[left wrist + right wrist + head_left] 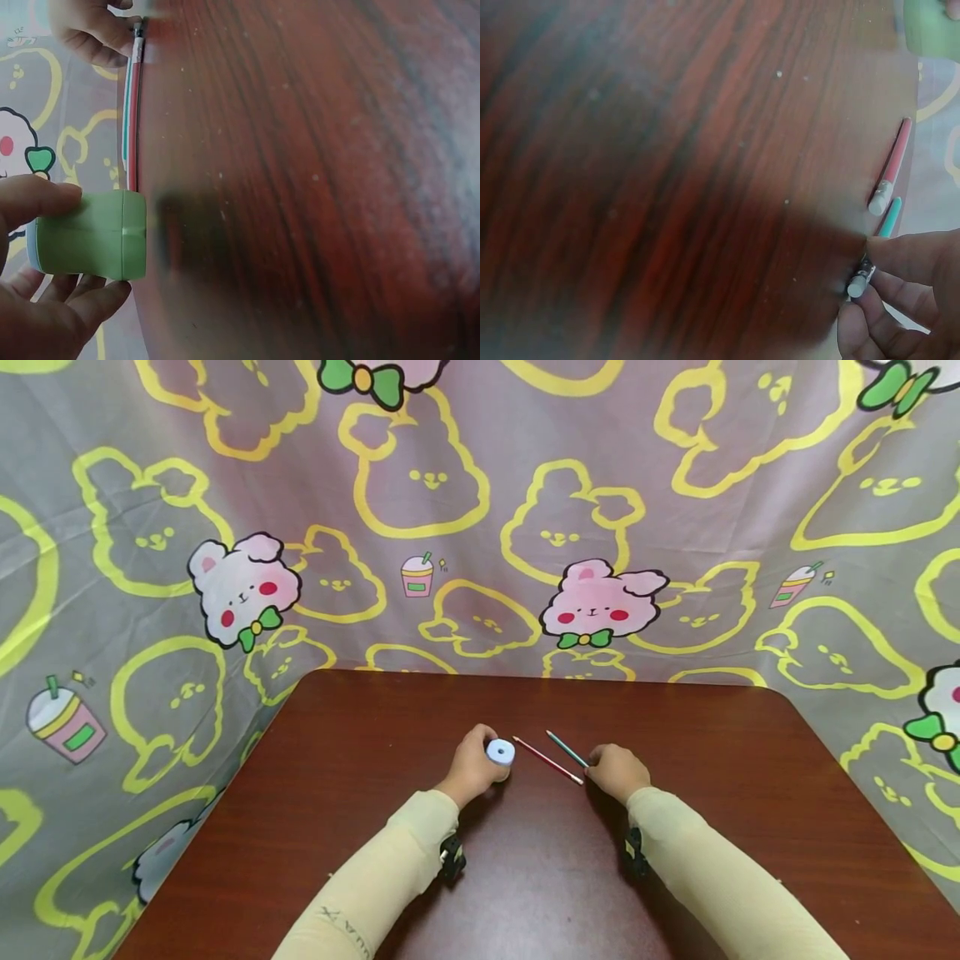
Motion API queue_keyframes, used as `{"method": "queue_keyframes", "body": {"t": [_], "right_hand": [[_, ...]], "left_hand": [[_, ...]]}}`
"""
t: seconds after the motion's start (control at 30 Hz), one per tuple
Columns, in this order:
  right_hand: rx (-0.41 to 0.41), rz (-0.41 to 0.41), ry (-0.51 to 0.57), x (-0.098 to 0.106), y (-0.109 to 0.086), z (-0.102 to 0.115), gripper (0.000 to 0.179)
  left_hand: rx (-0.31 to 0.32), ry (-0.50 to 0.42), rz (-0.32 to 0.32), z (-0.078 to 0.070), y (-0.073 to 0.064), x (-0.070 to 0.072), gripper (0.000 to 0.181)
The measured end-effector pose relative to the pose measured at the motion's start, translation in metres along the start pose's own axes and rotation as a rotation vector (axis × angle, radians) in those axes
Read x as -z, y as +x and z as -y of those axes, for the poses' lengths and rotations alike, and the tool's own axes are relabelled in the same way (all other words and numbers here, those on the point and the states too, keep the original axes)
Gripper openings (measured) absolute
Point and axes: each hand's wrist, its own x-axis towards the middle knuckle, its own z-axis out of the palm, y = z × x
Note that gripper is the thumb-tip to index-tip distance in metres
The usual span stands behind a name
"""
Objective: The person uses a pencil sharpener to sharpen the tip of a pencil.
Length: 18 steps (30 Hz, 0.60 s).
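My left hand point(471, 768) grips a pencil sharpener point(90, 234), with the thumb on one side and the fingers on the other. The sharpener has a green body and a pale blue top with a small hole. In the head view, my right hand point(619, 772) is to its right. Its thumb and fingers pinch a teal pencil point(567, 748) near the eraser end, seen close in the right wrist view. Between the hands, a red pencil point(546, 759) lies slantwise on the table, untouched, its white eraser end towards my right hand.
The brown wooden table point(360, 752) has rounded far corners. Behind it and along the sides hangs a grey curtain point(465, 443) printed with yellow outlines and cartoon rabbits. Dark wrist cameras point(452, 857) are strapped over the pale sleeves point(390, 868).
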Motion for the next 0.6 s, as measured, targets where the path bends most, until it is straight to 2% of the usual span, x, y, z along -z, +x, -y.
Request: {"method": "queue_keyframes", "body": {"t": [0.27, 0.6], "right_hand": [[-0.005, -0.019, -0.003, -0.001, 0.0, -0.002, 0.028], [0.016, -0.042, -0.017, 0.002, -0.005, -0.001, 0.03]], "left_hand": [[0.011, -0.053, -0.003, 0.007, 0.002, -0.001, 0.044], [0.039, -0.066, 0.017, 0.011, -0.001, -0.001, 0.045]]}}
